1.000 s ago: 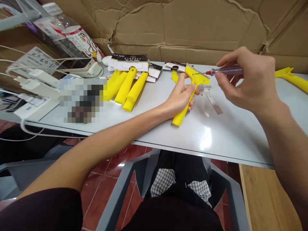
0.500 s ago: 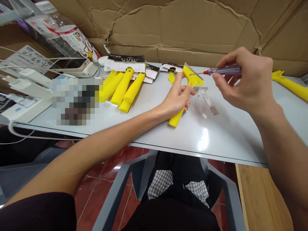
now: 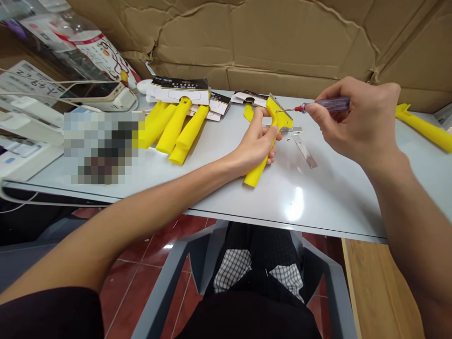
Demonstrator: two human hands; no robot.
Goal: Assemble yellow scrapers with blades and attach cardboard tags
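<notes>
My left hand [image 3: 259, 141] is closed round a yellow scraper [image 3: 256, 173], its wide head tilted up toward the back right and a metal blade along the top edge. In my right hand [image 3: 356, 117] is a screwdriver [image 3: 332, 104] with a clear purplish handle and a red collar. Its tip meets the scraper head at the left screw [image 3: 276, 111]. On the table just right of the scraper lie a loose metal blade strip [image 3: 305, 151], another strip partly behind the scraper, and a tiny screw or nut [image 3: 288, 140].
Several yellow scrapers [image 3: 173, 125] with black-and-white cards lie to the left. Another yellow handle [image 3: 429, 127] is at the right. A phone [image 3: 90, 90], cables and a plastic bottle [image 3: 102, 54] crowd the left end. Cardboard [image 3: 282, 42] walls the back.
The screwdriver stays at the same screw while my right hand's grip on the handle has turned and shifted slightly. The whole view has slid a little to the left.
</notes>
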